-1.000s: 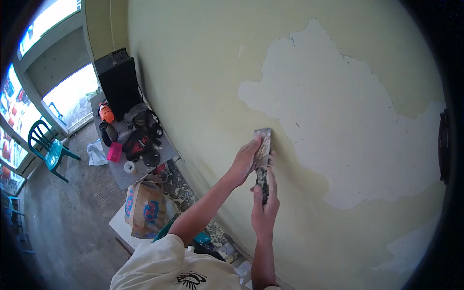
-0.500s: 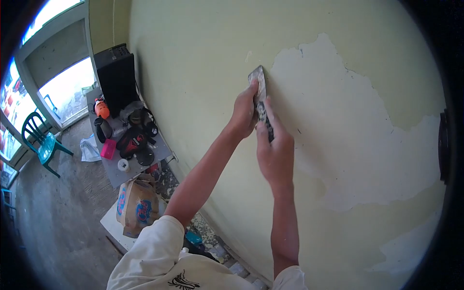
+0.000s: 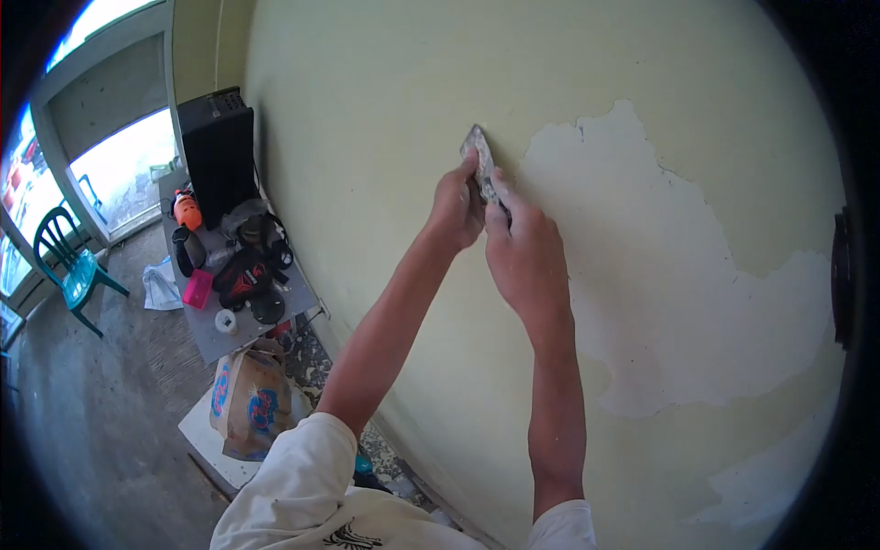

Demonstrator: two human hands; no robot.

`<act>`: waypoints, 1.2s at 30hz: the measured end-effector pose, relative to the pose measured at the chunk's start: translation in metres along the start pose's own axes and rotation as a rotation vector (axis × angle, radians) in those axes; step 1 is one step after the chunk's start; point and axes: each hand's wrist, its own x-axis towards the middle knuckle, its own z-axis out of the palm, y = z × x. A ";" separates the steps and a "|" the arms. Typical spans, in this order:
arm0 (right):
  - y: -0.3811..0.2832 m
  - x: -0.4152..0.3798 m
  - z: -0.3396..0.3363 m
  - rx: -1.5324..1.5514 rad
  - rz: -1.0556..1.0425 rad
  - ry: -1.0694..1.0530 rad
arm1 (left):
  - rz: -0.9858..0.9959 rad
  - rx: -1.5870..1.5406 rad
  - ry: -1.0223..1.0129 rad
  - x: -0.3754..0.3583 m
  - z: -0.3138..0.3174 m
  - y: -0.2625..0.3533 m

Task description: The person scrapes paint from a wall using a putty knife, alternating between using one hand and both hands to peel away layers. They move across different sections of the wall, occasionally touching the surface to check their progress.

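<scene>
Against the yellow wall (image 3: pixel 367 110), both hands grip one scraper (image 3: pixel 478 163): the left hand (image 3: pixel 456 206) closes around its blade end, the right hand (image 3: pixel 522 261) wraps the handle at five o'clock of it. Since a second ago the scraper has climbed higher, now at nine o'clock of the bare patch (image 3: pixel 660 275).

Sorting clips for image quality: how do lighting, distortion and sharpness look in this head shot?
Head view: strong fisheye, with black corners and the wall bowed; the windows at left are blown out to white; the wall is evenly lit, no hard shadows; the left hand, right hand and scraper are fairly sharp, without notable motion blur.
</scene>
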 end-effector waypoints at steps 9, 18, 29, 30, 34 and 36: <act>-0.012 0.002 0.015 -0.068 -0.015 0.017 | -0.032 0.142 -0.089 0.005 -0.013 0.013; 0.002 -0.006 0.035 0.039 -0.079 0.103 | -0.071 0.236 0.014 0.002 -0.009 0.018; 0.026 -0.029 0.055 0.101 -0.243 0.279 | 0.026 0.326 -0.035 -0.002 -0.039 0.004; 0.038 -0.053 0.065 0.163 -0.161 0.243 | 0.039 0.367 -0.013 -0.019 -0.053 -0.006; 0.099 -0.190 0.105 0.455 0.151 -0.037 | -0.037 0.475 0.182 -0.091 -0.160 -0.056; 0.143 -0.270 0.140 0.619 0.260 -0.071 | -0.107 0.378 0.374 -0.135 -0.211 -0.087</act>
